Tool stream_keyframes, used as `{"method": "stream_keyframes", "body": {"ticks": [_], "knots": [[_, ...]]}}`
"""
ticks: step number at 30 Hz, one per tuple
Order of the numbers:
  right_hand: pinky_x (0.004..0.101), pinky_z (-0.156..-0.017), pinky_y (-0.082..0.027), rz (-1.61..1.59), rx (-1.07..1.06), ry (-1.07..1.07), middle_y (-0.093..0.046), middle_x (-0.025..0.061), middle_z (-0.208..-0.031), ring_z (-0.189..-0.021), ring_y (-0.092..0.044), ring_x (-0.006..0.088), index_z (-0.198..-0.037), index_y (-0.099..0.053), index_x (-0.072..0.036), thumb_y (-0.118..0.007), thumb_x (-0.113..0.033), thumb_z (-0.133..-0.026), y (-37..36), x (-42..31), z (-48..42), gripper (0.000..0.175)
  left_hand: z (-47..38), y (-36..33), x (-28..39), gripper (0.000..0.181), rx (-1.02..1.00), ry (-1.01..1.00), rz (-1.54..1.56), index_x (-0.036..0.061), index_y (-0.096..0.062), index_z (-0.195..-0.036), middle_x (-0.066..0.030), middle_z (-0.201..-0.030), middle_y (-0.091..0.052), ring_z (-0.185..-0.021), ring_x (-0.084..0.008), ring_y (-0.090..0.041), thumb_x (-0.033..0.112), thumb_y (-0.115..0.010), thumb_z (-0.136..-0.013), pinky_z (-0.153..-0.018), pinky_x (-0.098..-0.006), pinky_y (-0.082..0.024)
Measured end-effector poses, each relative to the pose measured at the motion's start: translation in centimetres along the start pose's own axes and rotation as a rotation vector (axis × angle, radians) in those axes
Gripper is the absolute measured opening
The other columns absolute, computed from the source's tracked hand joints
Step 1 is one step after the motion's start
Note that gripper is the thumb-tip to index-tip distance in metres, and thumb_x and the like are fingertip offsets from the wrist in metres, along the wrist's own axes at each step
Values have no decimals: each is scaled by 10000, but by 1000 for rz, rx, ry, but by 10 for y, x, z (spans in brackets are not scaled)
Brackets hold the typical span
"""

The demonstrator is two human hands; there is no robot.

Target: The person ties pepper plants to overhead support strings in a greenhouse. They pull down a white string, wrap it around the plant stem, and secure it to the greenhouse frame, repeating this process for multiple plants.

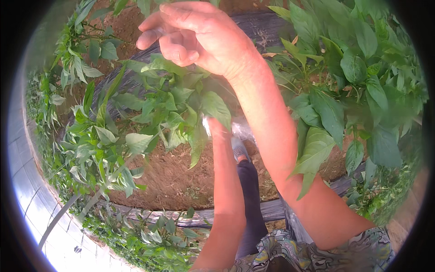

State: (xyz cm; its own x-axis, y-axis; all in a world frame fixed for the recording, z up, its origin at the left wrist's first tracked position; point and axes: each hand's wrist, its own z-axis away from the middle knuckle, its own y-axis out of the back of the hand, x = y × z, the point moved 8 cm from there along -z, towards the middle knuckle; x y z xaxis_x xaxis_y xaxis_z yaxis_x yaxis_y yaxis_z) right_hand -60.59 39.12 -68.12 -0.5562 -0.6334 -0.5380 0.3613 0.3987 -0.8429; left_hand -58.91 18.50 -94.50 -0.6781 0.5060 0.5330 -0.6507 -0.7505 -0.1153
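My right hand [207, 37] is raised at the top of the view, above a leafy green plant [170, 98] that looks like a pepper plant. Its fingers are bent, and some fingertips look greyish. A small pale spot shows between them, too blurred to tell whether something thin is pinched there. My left forearm [228, 183] reaches forward among the leaves. Foliage hides most of my left hand [217, 124], so its grip cannot be seen. Shiny clear plastic [244, 131] shows beside that wrist; whether the hand holds it is unclear.
Dense broad-leaved plants [357, 71] stand on the right, their leaves overlapping my right forearm. Dark plastic mulch film [258, 29] crosses the brown soil [170, 176]. My grey shoe [240, 149] is on the ground between plants. Thin poles [59, 219] slant at lower left near pale paving [30, 183].
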Motion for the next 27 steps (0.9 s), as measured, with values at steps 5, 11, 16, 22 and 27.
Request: {"method": "stream_keyframes", "body": {"ticks": [5, 11, 16, 22, 27], "knots": [[210, -406, -322, 107, -98, 133, -638, 237, -907, -482, -442, 92, -1055, -543, 105, -542, -266, -957, -123, -109, 63, 384, 205, -20, 12, 286, -676, 146, 580, 98, -505, -823, 17, -573, -355, -431, -74, -262, 322, -478, -999, -420, -240, -241], [184, -415, -353, 204, -258, 155, -598, 272, -902, -493, -479, 88, -1159, -465, 187, -516, -357, -973, -296, -209, 167, 578, 454, -21, 193, 372, -519, -552, 562, 74, -545, -908, -98, -772, -536, -425, -75, -313, 432, -473, -979, -420, -235, -283], [221, -413, -367, 328, -251, 114, -602, 250, -796, -534, -530, 147, -1060, -530, 199, -589, -337, -936, -425, -257, 249, 554, 603, -88, 319, 351, -435, -1233, -155, 37, -627, -1044, -179, -1045, -629, -663, -173, -561, 362, -513, -974, -632, -302, -465], [219, -564, -421, 766, -271, -318, -635, 71, -923, -731, -583, 108, -1327, -454, 22, -669, -198, -872, -460, -327, 330, 550, 655, -107, 341, 284, -767, -965, -183, 63, -573, -835, 2, -734, -521, -626, -88, -434, 325, -579, -943, -589, -236, -341], [279, -564, -466, 1821, -142, -682, -687, 85, -805, -681, -633, 123, -1202, -600, -40, -655, -192, -903, -469, -457, 442, 340, 638, -94, 357, 246, -699, -823, -9, 127, -502, -792, 48, -654, -425, -550, -64, -354, 297, -579, -953, -506, -221, -258]]}}
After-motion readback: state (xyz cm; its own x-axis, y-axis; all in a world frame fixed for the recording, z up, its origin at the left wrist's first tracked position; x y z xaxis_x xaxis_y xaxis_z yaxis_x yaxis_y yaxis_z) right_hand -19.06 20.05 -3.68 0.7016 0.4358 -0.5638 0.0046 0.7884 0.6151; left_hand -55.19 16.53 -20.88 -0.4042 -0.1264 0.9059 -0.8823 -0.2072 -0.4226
